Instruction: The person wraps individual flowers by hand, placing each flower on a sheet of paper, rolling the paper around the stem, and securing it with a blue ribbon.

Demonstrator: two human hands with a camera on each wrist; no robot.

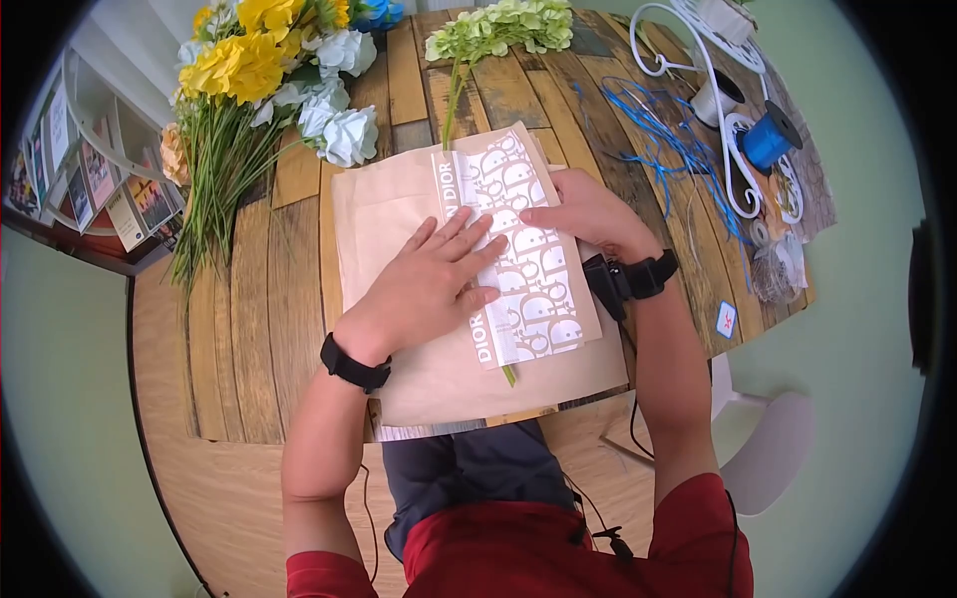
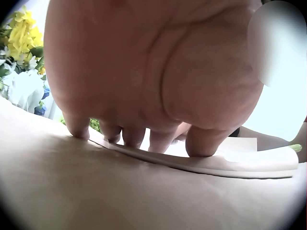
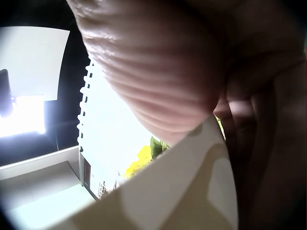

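Note:
A sheet of brown wrapping paper with white "DIOR" lettering (image 1: 538,269) lies folded over a green hydrangea stem (image 1: 454,105). The pale green flower head (image 1: 503,30) sticks out at the far end, and the cut stem tip (image 1: 509,376) shows at the near end. My left hand (image 1: 429,289) presses its spread fingertips on the paper's left strip; in the left wrist view the fingers (image 2: 163,139) stand along its edge. My right hand (image 1: 598,214) pinches the right edge, thumb on top, other fingers behind. The paper (image 3: 168,196) rises between thumb and fingers in the right wrist view.
Plain brown paper (image 1: 384,204) lies underneath on the wooden table (image 1: 259,349). Yellow, white and blue flowers (image 1: 234,70) fill the back left. At right are tangled blue ribbon (image 1: 663,130), a blue spool (image 1: 768,140), a white scroll stand (image 1: 728,184) and a small card (image 1: 726,319).

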